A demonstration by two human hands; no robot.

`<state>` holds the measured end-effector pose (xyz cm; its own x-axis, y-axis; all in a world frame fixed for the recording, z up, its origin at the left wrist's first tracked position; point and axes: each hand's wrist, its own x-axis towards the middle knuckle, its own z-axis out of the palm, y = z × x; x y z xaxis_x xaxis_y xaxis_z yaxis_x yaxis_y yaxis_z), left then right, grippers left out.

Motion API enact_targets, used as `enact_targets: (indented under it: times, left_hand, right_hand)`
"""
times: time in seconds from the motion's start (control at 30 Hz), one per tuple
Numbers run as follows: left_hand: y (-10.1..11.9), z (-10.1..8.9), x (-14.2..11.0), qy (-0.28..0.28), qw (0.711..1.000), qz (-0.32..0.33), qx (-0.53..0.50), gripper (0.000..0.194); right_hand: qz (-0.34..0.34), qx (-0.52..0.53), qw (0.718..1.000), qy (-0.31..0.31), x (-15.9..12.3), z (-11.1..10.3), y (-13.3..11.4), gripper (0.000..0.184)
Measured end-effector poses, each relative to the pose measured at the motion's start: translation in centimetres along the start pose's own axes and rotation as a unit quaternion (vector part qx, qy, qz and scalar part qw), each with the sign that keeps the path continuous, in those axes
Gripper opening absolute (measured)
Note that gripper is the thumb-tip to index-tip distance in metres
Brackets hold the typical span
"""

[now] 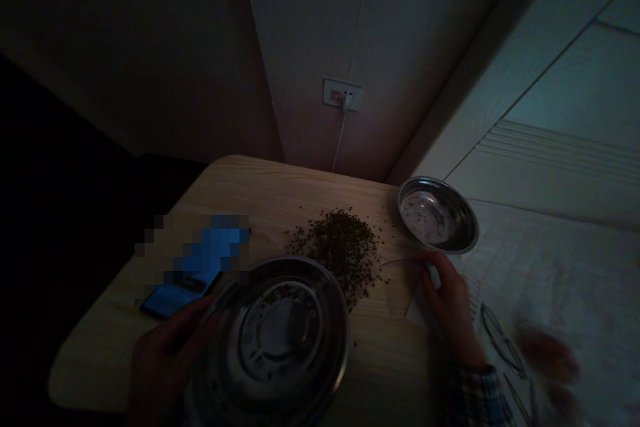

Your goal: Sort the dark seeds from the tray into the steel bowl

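Observation:
My left hand [167,353] grips the left rim of a round stainless steel bowl [327,347], with the thumb over the edge. The bowl is tilted toward me, and a few dark bits lie inside. Just behind it, a loose pile of small dark seeds or grains [345,240] is spread on the wooden table [250,190]. To the right of the pile, my right hand [445,300] is closed around a thin, pale, slightly curved object [403,261] whose tip reaches toward the grains. Dim light hides its exact kind. A second steel bowl [437,213] stands beyond this hand.
A phone [183,290] with a lit, blurred-out screen lies at the left. Paper [419,310] lies under my right hand. Glasses [503,340] and a smeared reddish shape [547,353] are at the right. A wall socket [343,95] with a plugged-in cable is behind the table.

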<state>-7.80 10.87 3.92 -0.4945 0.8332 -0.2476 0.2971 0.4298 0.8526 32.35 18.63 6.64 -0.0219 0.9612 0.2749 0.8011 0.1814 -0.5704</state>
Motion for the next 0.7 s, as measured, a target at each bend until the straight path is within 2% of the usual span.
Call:
enact_targets:
  times: [0.33,0.7]
  left_hand:
    - [-0.1,-0.1,0.2,0.006,1.0,-0.012,-0.002,0.049]
    - [1.2,0.1,-0.2,0.018,1.0,-0.008,-0.001,0.046]
  right_hand:
    - [-0.005,0.0,1.0,0.008,0.0,-0.1,-0.1,0.02]
    - [-0.01,0.005,1.0,-0.005,0.0,-0.1,-0.4,0.021]
